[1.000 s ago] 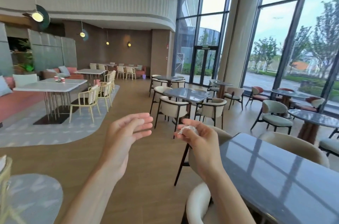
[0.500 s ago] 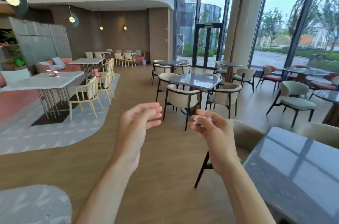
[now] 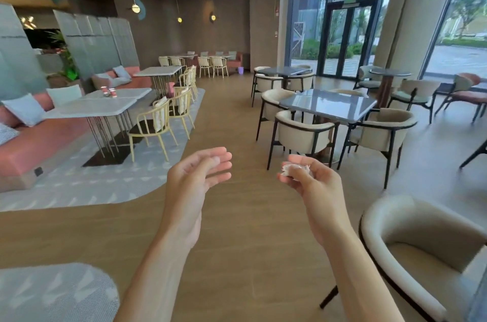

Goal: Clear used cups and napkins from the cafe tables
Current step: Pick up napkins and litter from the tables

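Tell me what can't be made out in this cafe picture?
- Napkin: the right hand closes around it, so most of it is hidden.
- Cups on the white table: too small to tell whether they are empty.
- Near chair: cut off by the right and bottom edges.
- Far tables by the back wall: too small and blurred to see what is on them.
- Left hand: open; nothing shows in it.
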